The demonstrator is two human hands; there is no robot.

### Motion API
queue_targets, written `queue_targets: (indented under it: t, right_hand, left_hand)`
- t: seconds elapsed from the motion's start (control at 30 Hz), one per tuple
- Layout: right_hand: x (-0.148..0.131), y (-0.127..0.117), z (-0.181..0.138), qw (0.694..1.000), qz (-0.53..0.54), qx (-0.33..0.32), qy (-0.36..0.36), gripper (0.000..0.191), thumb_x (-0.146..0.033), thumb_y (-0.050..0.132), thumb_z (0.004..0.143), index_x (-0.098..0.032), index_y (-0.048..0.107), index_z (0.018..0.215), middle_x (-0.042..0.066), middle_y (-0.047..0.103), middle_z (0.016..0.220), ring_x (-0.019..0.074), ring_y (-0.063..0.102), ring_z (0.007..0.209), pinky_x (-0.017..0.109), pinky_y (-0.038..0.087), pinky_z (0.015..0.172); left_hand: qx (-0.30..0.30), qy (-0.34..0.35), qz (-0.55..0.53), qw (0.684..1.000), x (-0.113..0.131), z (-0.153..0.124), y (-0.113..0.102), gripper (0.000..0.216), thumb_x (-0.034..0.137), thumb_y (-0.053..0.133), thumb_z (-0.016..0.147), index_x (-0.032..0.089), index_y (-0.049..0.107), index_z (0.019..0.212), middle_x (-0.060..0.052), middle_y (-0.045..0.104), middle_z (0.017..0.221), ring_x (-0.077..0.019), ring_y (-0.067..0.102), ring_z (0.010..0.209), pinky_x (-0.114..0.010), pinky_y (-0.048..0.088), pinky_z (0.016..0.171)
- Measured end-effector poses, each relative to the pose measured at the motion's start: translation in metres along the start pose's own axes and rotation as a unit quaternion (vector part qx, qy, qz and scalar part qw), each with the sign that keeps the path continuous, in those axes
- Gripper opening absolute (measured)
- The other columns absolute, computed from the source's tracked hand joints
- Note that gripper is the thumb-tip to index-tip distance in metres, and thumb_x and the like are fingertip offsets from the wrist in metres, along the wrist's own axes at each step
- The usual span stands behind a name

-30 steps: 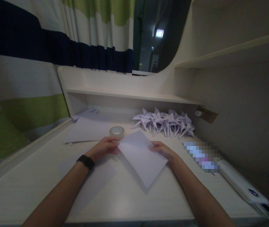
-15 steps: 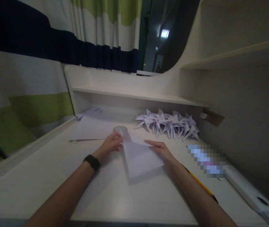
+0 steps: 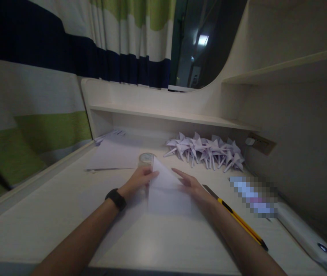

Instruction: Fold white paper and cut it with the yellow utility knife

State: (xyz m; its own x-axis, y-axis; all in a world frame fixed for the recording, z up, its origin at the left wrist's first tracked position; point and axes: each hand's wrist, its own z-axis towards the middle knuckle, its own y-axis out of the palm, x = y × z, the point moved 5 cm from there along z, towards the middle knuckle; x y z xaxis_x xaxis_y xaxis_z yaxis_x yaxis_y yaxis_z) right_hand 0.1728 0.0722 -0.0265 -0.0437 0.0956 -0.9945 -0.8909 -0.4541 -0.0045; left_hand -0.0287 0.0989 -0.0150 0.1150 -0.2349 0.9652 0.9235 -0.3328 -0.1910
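Observation:
A pale sheet of paper lies on the desk between my hands, its upper part turned over into a pointed flap. My left hand, with a black band on the wrist, pinches the flap's left edge near the tip. My right hand lies flat on the paper's right side, fingers stretched out and pointing left. A roll of clear tape stands just behind my left hand.
A heap of folded paper cranes lies at the back right under the shelf. Flat sheets lie at the back left. A yellow and black utility knife lies by my right forearm, a white power strip further right.
The sheet was held up as a tilted diamond; it now lies on the desk with a corner folded over. My right hand went from gripping its edge to pressing flat on it.

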Motion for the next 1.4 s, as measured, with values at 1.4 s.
queue_targets:
  t: [1.4]
  right_hand:
    - [-0.002,-0.01,-0.001,0.996,0.083,0.026,0.036,0.085,-0.03,0.077,0.06,-0.022,0.043,0.137,0.01,0.07,0.106,0.0223,0.067,0.082,0.031,0.05,0.067]
  left_hand:
    - [0.042,-0.009,-0.061,0.997,0.002,-0.003,0.01,0.038,0.05,0.068,0.073,0.014,0.056,0.082,0.0,0.056,0.065,-0.0099,0.048,0.048,-0.02,0.031,0.04]
